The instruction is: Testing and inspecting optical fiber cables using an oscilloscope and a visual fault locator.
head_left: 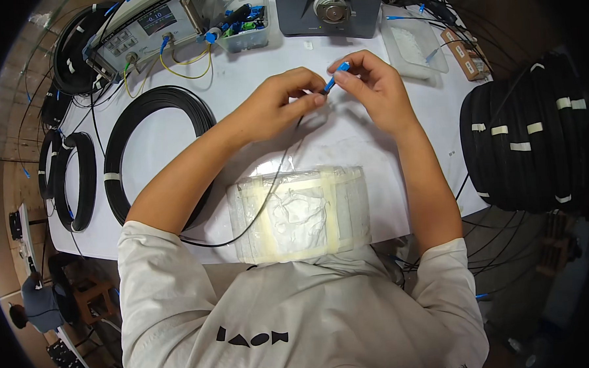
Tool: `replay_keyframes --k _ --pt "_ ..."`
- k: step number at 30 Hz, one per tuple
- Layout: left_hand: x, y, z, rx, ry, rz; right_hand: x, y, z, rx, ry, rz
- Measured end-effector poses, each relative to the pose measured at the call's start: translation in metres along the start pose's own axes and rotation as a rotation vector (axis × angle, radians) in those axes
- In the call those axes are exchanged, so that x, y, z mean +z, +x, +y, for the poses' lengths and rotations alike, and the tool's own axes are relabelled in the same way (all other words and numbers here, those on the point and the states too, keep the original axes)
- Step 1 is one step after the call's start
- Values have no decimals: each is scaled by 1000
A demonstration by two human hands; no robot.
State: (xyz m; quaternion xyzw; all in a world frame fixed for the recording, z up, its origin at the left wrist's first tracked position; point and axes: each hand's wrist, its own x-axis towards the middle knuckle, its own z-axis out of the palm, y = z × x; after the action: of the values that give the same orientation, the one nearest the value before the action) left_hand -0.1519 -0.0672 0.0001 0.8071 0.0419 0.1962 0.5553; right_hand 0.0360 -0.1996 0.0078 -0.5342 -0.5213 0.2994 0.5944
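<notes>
Both hands raised a little over the white worktable (345,142), close together, near its far middle part. Left hand (284,102) curled, thumb and forefinger pinching the thin black cable (268,192) just behind the small blue plastic connector (336,75). Right hand (376,88) also curled, fingertips (343,75) closed on the top end of this blue connector, so held from both sides. Connector tilted, upper end toward the right hand.

From the pinch, thin black cable running down toward the person, crossing over a clear plastic pad bound with pale tape (299,213), then bending left along the near table edge.

On the left part of the table, a large flat coil of black cable (119,159), partly hidden under the left forearm. On the right edge, a thick stack of black cable coils with white tape strips (526,141). At the far side, a grey measuring device with small screen (143,29), a clear box of small blue and green parts (241,22), a dark grey machine with round front piece (329,10), and a clear shallow tray (410,47).
</notes>
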Motion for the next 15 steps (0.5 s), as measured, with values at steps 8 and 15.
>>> replay_keyframes --k 8,15 --pt "-4 -2 4 -273 -40 52 -9 0 4 327 265 138" --pt "-10 -1 -4 -248 20 43 -10 -2 10 351 421 211"
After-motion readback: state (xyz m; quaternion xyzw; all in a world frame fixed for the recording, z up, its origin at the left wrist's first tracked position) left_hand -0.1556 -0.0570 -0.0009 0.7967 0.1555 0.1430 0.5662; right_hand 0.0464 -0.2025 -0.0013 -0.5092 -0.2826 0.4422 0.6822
